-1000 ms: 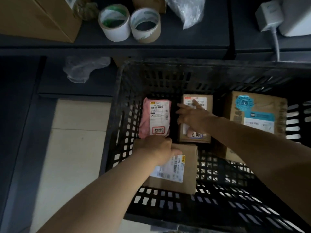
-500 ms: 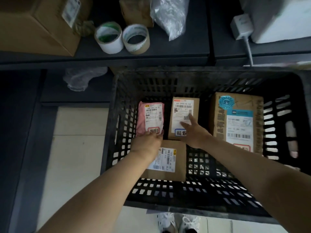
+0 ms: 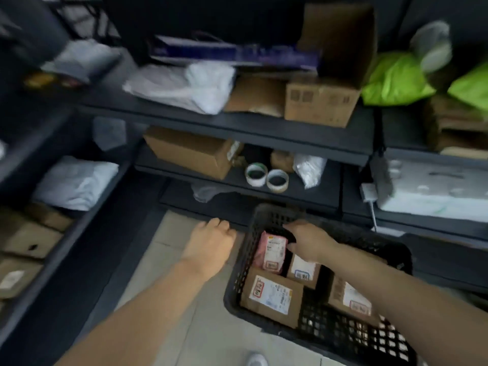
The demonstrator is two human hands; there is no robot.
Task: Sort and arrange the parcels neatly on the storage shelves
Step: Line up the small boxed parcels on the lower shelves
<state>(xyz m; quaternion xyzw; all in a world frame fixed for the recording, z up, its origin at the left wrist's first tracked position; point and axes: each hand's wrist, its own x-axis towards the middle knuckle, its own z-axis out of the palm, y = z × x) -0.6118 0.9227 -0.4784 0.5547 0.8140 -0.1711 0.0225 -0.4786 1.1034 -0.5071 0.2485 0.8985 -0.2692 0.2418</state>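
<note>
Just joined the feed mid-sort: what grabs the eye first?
The black plastic lattice crate on the floor, lower right, holds a pink plastic mailer and brown cardboard parcels, with the right hand reaching in over the mailer. Then the bright green plastic bags, upper right.

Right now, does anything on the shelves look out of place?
Two tape rolls lie on the lower shelf between a box and a small bag; they are not parcels. Above, a white bag lies crooked by the edge.

Pink parcel [image 3: 270, 250], three labelled cardboard boxes [image 3: 272, 297], lying flat in black crate [image 3: 239, 273]
</note>
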